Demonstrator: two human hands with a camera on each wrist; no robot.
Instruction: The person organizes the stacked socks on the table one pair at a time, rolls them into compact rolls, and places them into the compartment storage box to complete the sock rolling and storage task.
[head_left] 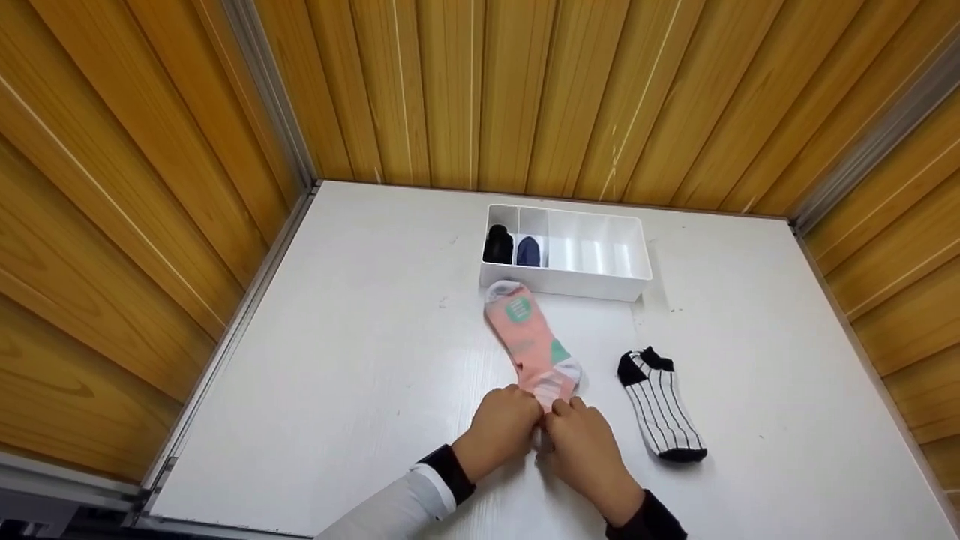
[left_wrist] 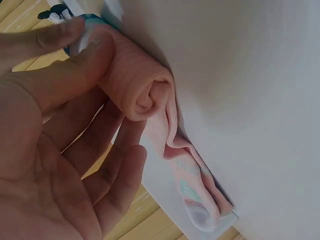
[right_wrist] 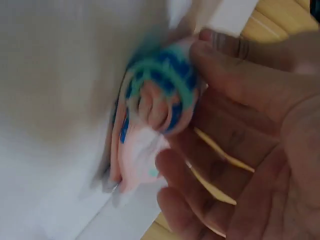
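A pink sock pair [head_left: 529, 330] with mint patches and whitish toe and heel parts lies on the table, its near end wound into a roll. My left hand [head_left: 501, 421] pinches one side of that roll [left_wrist: 135, 80] between thumb and fingers. On the other side my right hand [head_left: 589, 454] grips the roll, where blue and mint patterning [right_wrist: 175, 75] shows in the right wrist view. The flat far end of the pink socks reaches the front of a white box. Right of my hands lies a white sock [head_left: 664, 409] with black stripes, toe and heel.
The white divided box [head_left: 562, 283] stands toward the back of the white table [head_left: 337, 360]. Its two left compartments hold a black rolled item [head_left: 498, 246] and a navy one [head_left: 529, 252]. Yellow wood-look panels [head_left: 465, 90] wall in the back and both sides.
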